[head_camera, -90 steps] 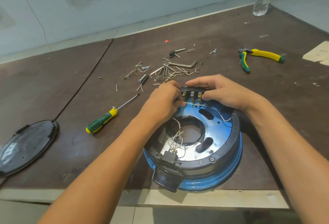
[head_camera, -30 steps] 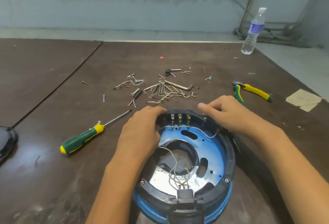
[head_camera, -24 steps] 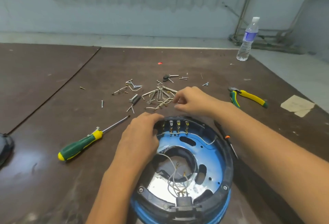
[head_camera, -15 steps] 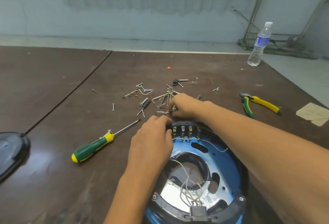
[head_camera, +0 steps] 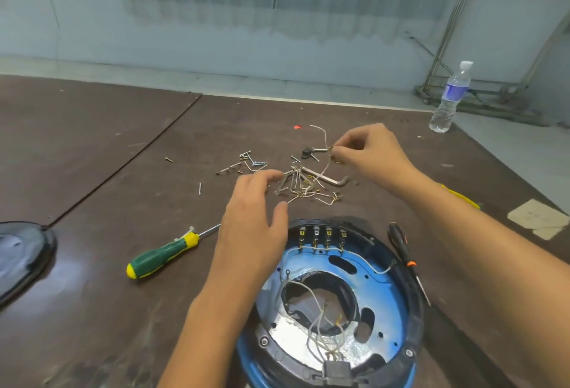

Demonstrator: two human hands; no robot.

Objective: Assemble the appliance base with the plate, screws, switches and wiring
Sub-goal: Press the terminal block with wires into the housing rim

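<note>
Right grip [head_camera: 374, 153]: thumb and forefinger pinch a short white wire [head_camera: 324, 136] near its brass terminal end, held up off the bench [head_camera: 92, 156].
Left grip [head_camera: 256, 221]: fingers loose, holding nothing, hovering between the base's far rim and the hardware pile [head_camera: 296, 184].
Changed: three seconds ago both grips worked at the switch terminals [head_camera: 322, 235]. Both are off now; the right one went into the pile and came up with this wire.
Appliance base [head_camera: 413, 310]: on the bench nearest me, blue plate [head_camera: 385, 295] seated inside the black ring, no hand on it.
Meaning: I judge this is the wiring stage, and the lead is likely bound for one of the switch terminals.
Watch: the base is unsteadied, so it may shift when I press a terminal home.
</note>
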